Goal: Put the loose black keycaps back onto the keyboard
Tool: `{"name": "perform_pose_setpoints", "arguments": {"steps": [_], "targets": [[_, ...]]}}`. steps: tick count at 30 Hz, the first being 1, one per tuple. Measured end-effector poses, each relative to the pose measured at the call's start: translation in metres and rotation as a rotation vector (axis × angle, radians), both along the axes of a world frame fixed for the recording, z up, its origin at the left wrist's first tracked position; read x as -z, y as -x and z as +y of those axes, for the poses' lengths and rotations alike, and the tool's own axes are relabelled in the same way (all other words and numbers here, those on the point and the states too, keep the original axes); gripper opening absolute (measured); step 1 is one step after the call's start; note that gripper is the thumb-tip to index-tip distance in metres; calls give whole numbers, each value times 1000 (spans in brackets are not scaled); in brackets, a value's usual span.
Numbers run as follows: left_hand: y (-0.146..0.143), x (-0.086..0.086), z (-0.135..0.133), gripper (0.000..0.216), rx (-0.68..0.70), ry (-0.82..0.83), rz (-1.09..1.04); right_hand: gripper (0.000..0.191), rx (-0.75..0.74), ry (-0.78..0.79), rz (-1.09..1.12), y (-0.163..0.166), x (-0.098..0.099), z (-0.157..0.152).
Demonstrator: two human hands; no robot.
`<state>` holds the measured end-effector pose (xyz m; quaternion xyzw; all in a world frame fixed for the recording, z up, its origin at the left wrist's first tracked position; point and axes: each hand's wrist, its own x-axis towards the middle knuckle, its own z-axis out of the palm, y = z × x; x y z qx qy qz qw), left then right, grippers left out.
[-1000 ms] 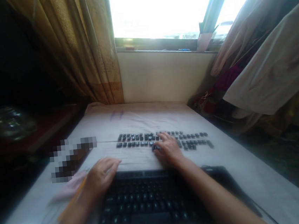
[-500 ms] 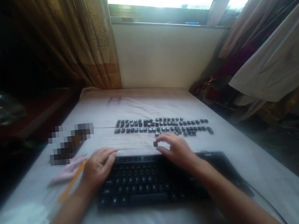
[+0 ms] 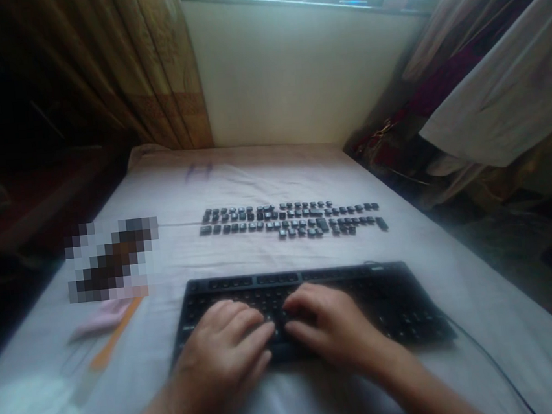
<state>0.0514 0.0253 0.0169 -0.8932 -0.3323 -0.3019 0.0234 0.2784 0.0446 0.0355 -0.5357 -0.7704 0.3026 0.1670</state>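
A black keyboard (image 3: 362,286) lies across the bed, with dark gaps where its keys are hard to make out. My left hand (image 3: 225,342) rests over its left half, fingers stretched out and nothing held. Over the middle of the keyboard my right hand (image 3: 331,322) keeps thumb and forefinger curled in a pinch. The small black keycap between these fingertips barely stands out from the dark keys around it. Beyond the keyboard, several loose black keycaps (image 3: 268,225) are laid out in rows on the white sheet (image 3: 242,256).
An orange strip (image 3: 117,336) and a pink cloth (image 3: 98,317) lie left of the keyboard, near a blurred-out patch (image 3: 115,258). The keyboard's cable (image 3: 485,353) runs off to the right. A curtain (image 3: 160,68) and wall stand behind; clothes (image 3: 505,107) hang at right.
My right hand has come down from beside the keycap rows onto the keyboard with a keycap. My left hand has moved right, from the keyboard's left corner onto its keys. The view has tilted down.
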Motion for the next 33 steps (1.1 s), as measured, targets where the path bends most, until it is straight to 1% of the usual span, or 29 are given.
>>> {"name": "perform_pose_setpoints", "arguments": {"steps": [6, 15, 22, 29, 33], "targets": [[-6, 6, -5, 30, 1, 9, 85, 11, -26, -39, -21, 1, 1, -1], [-5, 9, -5, 29, -9, 11, 93, 12, -37, -34, -8, 1, 2, 1], [-6, 7, -5, 28, -7, -6, 87, 13, 11, -17, 25, 3, 6, 1], [-6, 12, -6, 29, -16, 4, 107, 14, 4, -9, 18, 3, 4, 2], [-7, 12, -6, 29, -11, 2, 120, 15, -3, -9, -1, 4, 3, 2]]}}
